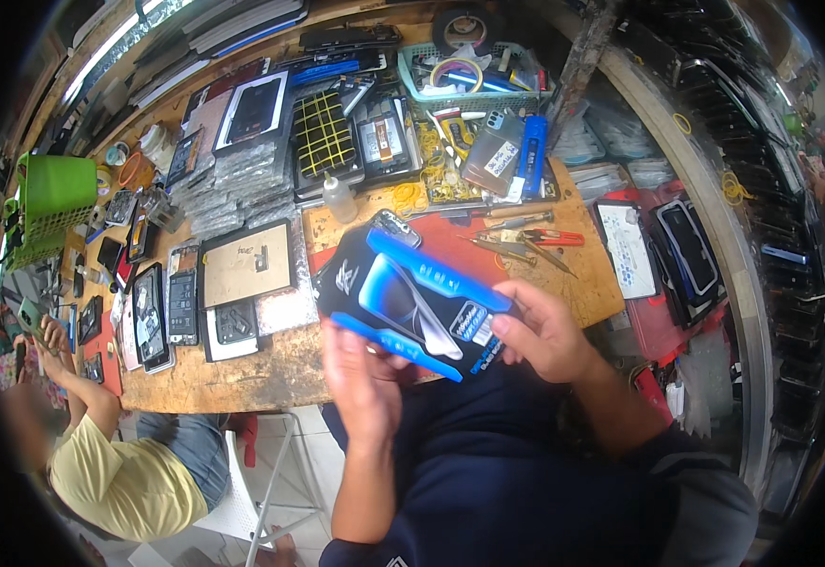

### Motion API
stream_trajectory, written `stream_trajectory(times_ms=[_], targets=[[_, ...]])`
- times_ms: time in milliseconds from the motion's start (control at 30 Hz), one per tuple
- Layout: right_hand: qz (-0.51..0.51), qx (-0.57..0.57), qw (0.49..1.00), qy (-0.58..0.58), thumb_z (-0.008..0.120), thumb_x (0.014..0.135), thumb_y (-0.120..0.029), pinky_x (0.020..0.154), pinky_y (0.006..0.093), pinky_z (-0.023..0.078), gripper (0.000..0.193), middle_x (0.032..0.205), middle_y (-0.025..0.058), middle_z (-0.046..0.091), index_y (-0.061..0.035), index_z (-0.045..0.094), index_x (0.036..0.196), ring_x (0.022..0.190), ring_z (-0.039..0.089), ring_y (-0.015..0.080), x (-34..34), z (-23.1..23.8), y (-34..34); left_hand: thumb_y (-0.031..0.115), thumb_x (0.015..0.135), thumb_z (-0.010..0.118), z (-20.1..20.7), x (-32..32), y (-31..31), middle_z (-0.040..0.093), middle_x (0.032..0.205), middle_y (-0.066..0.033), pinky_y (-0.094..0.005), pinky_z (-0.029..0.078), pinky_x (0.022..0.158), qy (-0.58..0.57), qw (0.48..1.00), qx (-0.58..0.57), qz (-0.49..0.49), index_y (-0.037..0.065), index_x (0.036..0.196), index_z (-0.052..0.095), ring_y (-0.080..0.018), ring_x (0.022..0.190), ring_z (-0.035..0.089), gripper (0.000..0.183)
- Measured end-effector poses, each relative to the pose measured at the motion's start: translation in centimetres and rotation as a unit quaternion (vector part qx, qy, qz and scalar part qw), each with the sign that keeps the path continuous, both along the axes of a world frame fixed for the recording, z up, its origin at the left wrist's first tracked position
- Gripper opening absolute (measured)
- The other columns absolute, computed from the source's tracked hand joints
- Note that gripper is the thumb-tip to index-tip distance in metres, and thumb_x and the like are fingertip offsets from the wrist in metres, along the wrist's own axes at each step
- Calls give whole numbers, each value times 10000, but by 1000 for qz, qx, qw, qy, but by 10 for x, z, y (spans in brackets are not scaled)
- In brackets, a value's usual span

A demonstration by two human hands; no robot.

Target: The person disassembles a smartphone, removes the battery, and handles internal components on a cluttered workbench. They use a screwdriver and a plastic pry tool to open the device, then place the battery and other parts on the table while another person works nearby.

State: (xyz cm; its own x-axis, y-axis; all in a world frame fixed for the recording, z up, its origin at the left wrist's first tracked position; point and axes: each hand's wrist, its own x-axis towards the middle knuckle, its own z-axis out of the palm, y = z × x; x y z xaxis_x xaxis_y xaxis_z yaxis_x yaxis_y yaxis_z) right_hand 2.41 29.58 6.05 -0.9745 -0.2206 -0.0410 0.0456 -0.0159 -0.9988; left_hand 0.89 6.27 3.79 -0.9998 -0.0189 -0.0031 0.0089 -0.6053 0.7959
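Head view, left hand [363, 383] gripping near side of blue-black package [389, 293], right hand [543, 333] grasping its right end, package over table's [209, 386] front edge, teal basket [422, 95] behind containing tape roll [434, 74].

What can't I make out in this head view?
- Head view: back and contents of the blue-and-black package, hidden by its printed front.
- Head view: some fingertips of the left grip and right grip, behind the package.
- Head view: floor of the teal basket, covered by the things piled inside.
- Head view: details of the black stacked items, too dim near the right rim.
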Motion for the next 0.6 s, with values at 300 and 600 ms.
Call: stream_trajectory(times_ms=[300,600], targets=[[-37,-39,995,-79,633,1098,-199,572,221,530,264,939,36,715,-8,639,1279,684,646,53,-9,8,-1,202,1136,585,-11,-11,-15,719,1180,-107,-279,568,895,-31,996,-6,89,-69,1485,558,-142,998,699,443],[-70,-298,932,194,561,1124,-198,714,329,496,263,966,122,713,47,656,1136,773,640,189,-210,69,-4,16,855,722,-54,-7,-16,643,749,-95,-344,459,521,310,725,-566,241,19,1003,723,-231,568,600,148]])
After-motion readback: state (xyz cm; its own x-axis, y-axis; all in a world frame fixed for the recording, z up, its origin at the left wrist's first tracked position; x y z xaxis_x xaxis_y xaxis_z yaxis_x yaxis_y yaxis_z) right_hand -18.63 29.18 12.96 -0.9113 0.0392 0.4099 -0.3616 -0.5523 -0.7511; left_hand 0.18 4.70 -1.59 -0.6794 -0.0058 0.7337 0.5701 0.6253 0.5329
